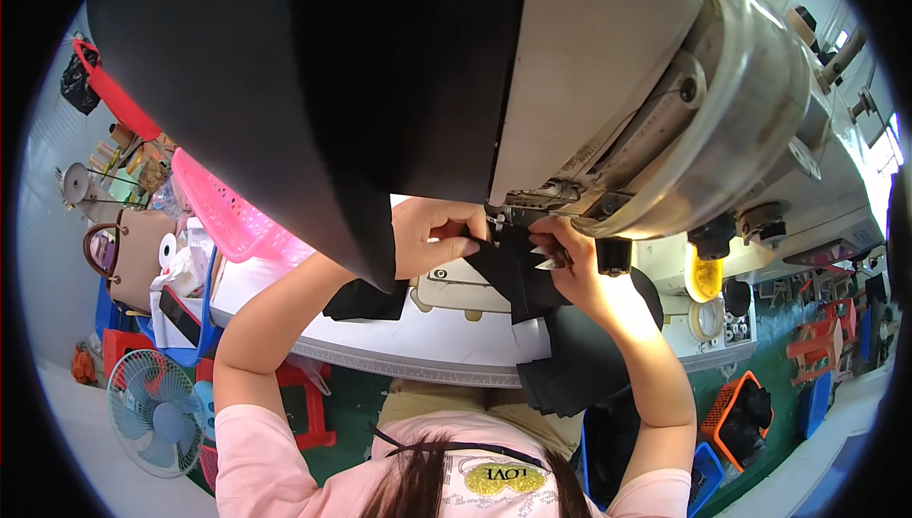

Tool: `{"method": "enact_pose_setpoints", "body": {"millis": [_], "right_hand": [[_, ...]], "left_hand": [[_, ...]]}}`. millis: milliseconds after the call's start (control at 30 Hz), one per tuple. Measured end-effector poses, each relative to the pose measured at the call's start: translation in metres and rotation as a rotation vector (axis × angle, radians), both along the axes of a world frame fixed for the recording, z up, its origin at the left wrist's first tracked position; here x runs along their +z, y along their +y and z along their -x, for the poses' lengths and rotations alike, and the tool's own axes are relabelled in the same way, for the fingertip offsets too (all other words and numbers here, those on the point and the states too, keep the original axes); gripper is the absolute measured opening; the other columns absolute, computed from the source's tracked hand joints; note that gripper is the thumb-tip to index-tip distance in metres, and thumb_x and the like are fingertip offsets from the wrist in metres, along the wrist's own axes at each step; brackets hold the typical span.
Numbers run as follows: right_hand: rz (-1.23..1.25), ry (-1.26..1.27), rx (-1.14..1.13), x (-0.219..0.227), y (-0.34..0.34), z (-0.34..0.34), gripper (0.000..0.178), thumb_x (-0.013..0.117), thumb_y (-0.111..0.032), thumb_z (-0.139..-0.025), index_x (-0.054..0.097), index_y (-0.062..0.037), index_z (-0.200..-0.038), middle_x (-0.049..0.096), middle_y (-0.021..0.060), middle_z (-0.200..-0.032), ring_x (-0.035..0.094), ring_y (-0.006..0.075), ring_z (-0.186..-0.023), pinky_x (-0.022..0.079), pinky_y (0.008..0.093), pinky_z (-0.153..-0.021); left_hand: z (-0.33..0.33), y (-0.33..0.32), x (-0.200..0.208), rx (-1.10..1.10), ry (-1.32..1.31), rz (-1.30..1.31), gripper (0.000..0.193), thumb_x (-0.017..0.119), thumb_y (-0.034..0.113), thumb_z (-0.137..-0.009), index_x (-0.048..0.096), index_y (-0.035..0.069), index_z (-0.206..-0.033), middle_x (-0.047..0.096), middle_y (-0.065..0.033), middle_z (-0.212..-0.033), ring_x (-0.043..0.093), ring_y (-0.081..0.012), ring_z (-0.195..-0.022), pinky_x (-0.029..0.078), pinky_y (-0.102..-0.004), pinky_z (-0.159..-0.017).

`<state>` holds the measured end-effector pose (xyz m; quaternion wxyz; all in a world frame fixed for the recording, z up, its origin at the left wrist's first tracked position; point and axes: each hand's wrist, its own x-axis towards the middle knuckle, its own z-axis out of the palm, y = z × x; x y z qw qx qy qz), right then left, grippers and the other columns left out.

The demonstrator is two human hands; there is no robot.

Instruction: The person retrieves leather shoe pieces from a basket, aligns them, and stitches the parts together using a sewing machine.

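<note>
At the sewing machine (598, 62), both my hands are close to the needle area. My left hand (427, 236) is closed, its thumb and finger pinching the edge of a black fabric piece (518, 281). My right hand (579, 271) curls beside the same fabric with its fingertips near the presser foot. Pointed metal blades, like those of thread snips (548, 262), stick out from that hand. Black cloth pieces (584, 342) lie stacked under my right forearm and hang over the table edge. More black cloth (366, 301) rests below my left wrist. The machine head hides part of the stitching spot.
The white table (456, 345) curves in front of me. Left of it are a pink basket (218, 209), a handbag (142, 257) and a fan (157, 414). An orange crate (736, 418) with black pieces stands on the floor at right. A large dark panel blocks the upper left.
</note>
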<state>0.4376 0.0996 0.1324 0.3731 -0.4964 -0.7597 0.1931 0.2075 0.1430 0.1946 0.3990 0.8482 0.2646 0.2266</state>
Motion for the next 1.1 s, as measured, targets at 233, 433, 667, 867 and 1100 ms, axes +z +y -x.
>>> {"method": "enact_pose_setpoints", "body": {"millis": [233,433,667,867,1100], "right_hand": [[-0.17,0.005,0.034,-0.013,0.005,-0.004,0.025,0.052,0.012,-0.079,0.055,0.0001,-0.101,0.061,0.0115,-0.086,0.064,0.0191,-0.081,0.048,0.026,-0.072],[-0.565,-0.308,0.008,0.005,-0.016,0.002,0.06,0.077,-0.034,-0.06,0.058,-0.0019,-0.107,0.061,0.0123,-0.096,0.062,0.0298,-0.08,0.052,0.0355,-0.067],[-0.735,-0.49,-0.085,-0.021,-0.02,0.003,0.067,0.066,-0.005,-0.046,0.059,-0.0046,-0.113,0.049,0.0119,-0.128,0.048,0.02,-0.064,0.045,0.0258,-0.054],[-0.713,-0.404,-0.105,-0.014,-0.024,0.006,0.067,0.059,-0.003,-0.044,0.06,-0.0035,-0.111,0.054,0.0119,-0.123,0.046,0.0182,-0.059,0.043,0.0247,-0.05],[-0.575,-0.434,-0.066,-0.003,-0.03,0.006,0.068,0.063,-0.005,-0.046,0.058,0.0002,-0.113,0.057,0.0172,-0.112,0.061,0.0274,-0.081,0.051,0.0332,-0.068]], "left_hand": [[-0.014,0.018,-0.034,0.245,-0.008,-0.148,0.021,0.067,0.011,-0.074,0.06,0.002,-0.091,0.058,-0.0037,-0.076,0.05,-0.0124,-0.066,0.043,-0.0258,-0.062],[-0.019,0.018,-0.039,0.308,-0.098,-0.024,0.028,0.072,0.016,-0.07,0.061,0.002,-0.092,0.06,-0.005,-0.08,0.053,-0.0144,-0.072,0.044,-0.0265,-0.066],[-0.021,0.016,-0.032,0.348,-0.108,0.01,0.034,0.077,0.02,-0.067,0.062,0.003,-0.092,0.061,-0.0063,-0.085,0.057,-0.0162,-0.077,0.046,-0.0267,-0.07],[-0.023,0.017,-0.021,0.364,0.035,-0.061,0.035,0.077,0.023,-0.067,0.063,0.003,-0.092,0.063,-0.0063,-0.082,0.058,-0.0168,-0.074,0.047,-0.0266,-0.068],[-0.021,0.024,-0.032,0.303,-0.059,-0.141,0.032,0.077,0.021,-0.067,0.064,0.003,-0.091,0.064,-0.0076,-0.083,0.059,-0.0166,-0.074,0.047,-0.0267,-0.067]]}}
